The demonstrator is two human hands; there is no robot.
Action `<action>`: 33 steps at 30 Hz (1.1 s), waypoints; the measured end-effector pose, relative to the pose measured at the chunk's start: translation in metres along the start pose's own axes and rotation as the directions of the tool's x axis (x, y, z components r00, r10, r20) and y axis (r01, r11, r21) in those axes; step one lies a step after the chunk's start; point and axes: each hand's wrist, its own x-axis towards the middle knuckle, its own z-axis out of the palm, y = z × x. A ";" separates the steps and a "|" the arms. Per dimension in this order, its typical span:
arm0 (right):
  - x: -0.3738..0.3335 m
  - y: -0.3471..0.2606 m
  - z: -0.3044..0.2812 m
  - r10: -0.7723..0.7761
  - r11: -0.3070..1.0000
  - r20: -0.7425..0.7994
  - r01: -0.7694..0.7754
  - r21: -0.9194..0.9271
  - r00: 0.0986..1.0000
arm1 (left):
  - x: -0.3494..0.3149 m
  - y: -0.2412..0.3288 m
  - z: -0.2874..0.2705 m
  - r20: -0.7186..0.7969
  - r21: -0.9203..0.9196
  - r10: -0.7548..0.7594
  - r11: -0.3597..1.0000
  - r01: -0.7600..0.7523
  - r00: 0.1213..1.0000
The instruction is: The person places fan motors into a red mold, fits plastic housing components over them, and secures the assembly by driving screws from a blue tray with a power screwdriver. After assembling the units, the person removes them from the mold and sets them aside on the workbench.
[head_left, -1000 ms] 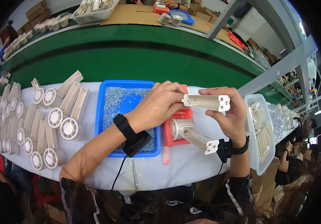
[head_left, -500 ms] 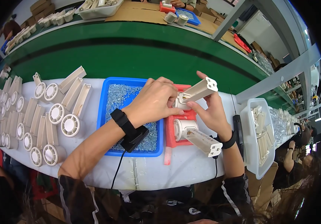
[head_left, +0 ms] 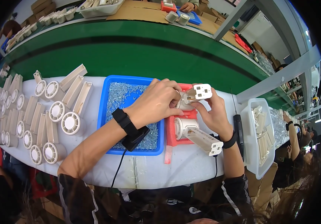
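My left hand point(head_left: 159, 100) curls round the cream round housing point(head_left: 181, 101) in the far slot of a red holder point(head_left: 170, 136), with fingertips partly hidden. My right hand point(head_left: 215, 115) is closed, thumb and fingers, on the cream rectangular plastic arm point(head_left: 202, 92) that joins this housing; the arm's end face with square holes points up at me. In the holder's near slot lies a second round housing point(head_left: 186, 126), its rectangular arm point(head_left: 205, 142) slanting toward the near right, below my right wrist.
Left of the holder is a blue tray point(head_left: 102, 112) of small screws, with a black box point(head_left: 136, 138) on a cable over it. Rows of finished-looking cream parts point(head_left: 70, 124) cover the left side. A black electric screwdriver point(head_left: 238, 134) and a white bin point(head_left: 249, 142) stand right.
The arm in my right hand has swung to a steeper angle, its end face turning toward me and slightly left. My left hand stays on the housing. Across the way, another person's hand has moved right.
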 end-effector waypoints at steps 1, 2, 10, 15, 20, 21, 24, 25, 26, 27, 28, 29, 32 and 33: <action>-0.001 0.001 0.000 0.000 1.000 0.001 0.000 -0.001 1.000 | 0.000 0.000 0.000 0.005 -0.016 -0.003 1.000 0.003 1.000; -0.001 0.002 0.000 -0.002 1.000 -0.012 0.002 0.027 1.000 | 0.001 -0.001 0.000 0.011 -0.030 -0.007 1.000 0.007 1.000; -0.004 0.010 0.006 0.005 0.995 -0.061 0.001 0.101 0.998 | -0.001 -0.004 0.006 -0.021 -0.090 -0.013 0.996 0.011 1.000; 0.004 0.017 0.004 -0.092 0.996 0.003 0.092 0.008 0.996 | -0.004 -0.003 0.004 0.018 -0.122 -0.045 0.991 0.047 0.999; -0.005 0.031 0.021 -0.013 0.961 -0.083 0.035 0.273 0.996 | -0.004 -0.007 0.006 -0.009 -0.115 -0.002 0.993 0.000 1.000; -0.005 0.029 0.021 -0.011 0.960 -0.086 0.034 0.279 0.996 | -0.004 -0.008 0.005 -0.007 -0.112 -0.003 0.994 0.002 1.000; 0.004 0.022 0.016 -0.010 0.986 -0.031 0.015 0.169 0.999 | -0.005 -0.011 0.005 -0.012 -0.112 0.001 0.994 -0.003 1.000; 0.005 0.025 0.016 -0.007 0.985 -0.040 0.013 0.173 0.999 | -0.005 -0.012 0.006 -0.028 -0.117 0.005 0.993 -0.008 1.000; 0.005 0.030 0.017 -0.004 0.982 -0.036 0.011 0.187 0.999 | -0.004 -0.012 0.006 -0.045 -0.121 0.010 0.993 -0.015 0.999; 0.004 0.034 0.017 -0.002 0.979 -0.033 0.008 0.201 0.999 | -0.002 -0.011 0.008 -0.035 -0.118 0.015 0.993 -0.019 0.999; 0.001 0.035 0.016 0.001 0.977 -0.031 0.006 0.215 1.000 | 0.000 -0.009 0.009 -0.028 -0.109 0.019 0.994 -0.022 0.999; 0.001 0.035 0.018 -0.001 0.974 -0.041 0.011 0.226 0.999 | 0.001 -0.009 0.008 -0.021 -0.094 0.017 0.995 -0.019 1.000; -0.004 0.029 0.016 0.030 0.985 -0.050 -0.021 0.174 0.998 | 0.002 -0.006 0.001 0.022 -0.056 0.025 0.998 -0.024 0.999; -0.007 0.024 0.013 0.029 0.984 -0.060 -0.018 0.174 0.998 | 0.004 -0.003 -0.001 0.047 -0.044 0.033 0.999 -0.030 0.998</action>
